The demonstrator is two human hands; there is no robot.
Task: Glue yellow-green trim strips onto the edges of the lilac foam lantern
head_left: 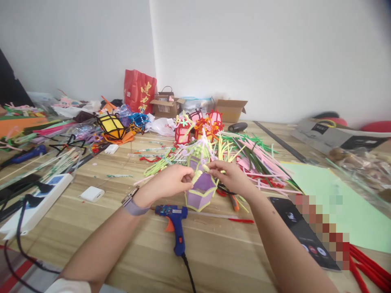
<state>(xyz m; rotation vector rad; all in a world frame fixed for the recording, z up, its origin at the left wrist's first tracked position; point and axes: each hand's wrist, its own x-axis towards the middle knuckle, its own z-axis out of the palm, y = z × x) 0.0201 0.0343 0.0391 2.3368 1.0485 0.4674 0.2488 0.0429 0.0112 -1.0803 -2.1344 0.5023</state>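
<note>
My left hand pinches a short, wavy, pale yellow pipe cleaner. My right hand is closed with fingertips on a pale yellow fuzzy end; whether both belong to one piece I cannot tell. Just below the fingers stands a purple paper lantern frame with pale yellow fuzzy edging. Behind it is a lilac and light green pipe-cleaner piece, partly hidden by my hands. A blue hot glue gun with an orange trigger lies nearer to me, its black cable running down.
Finished lanterns and loose pipe cleaners crowd the table behind. Orange-handled pliers lie beside the frame. A phone and green sheet are at right, a power strip and white charger at left.
</note>
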